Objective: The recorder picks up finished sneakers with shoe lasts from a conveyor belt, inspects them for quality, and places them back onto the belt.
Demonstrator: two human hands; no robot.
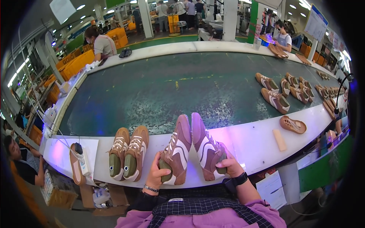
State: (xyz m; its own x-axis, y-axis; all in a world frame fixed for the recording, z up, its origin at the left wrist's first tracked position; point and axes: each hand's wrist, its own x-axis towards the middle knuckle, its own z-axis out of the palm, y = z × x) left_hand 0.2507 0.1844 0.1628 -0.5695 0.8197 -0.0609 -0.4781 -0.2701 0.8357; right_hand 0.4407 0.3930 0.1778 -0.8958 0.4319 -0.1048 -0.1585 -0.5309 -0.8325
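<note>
My left hand [156, 173] is closed around the heel of a brown sneaker [178, 147] with white stripes and an olive-green form inside. The matching sneaker [205, 150] is gripped at its heel by my right hand [232, 166], thumb over the collar. Both shoes tilt outward with their toes close together, above the white ledge [235, 144]. To the left of my left hand stands another pair of brown laced sneakers [129, 150], toes pointing away. Purple light falls on the two held shoes.
Beyond the ledge stretches a green conveyor belt [171, 87], with several sneakers [273, 98] at right. A brown sole [292, 124] and a beige block [279, 140] lie on the right ledge. At left are another sole [77, 167] and a power strip [84, 161]. Co-workers [104, 45] sit across.
</note>
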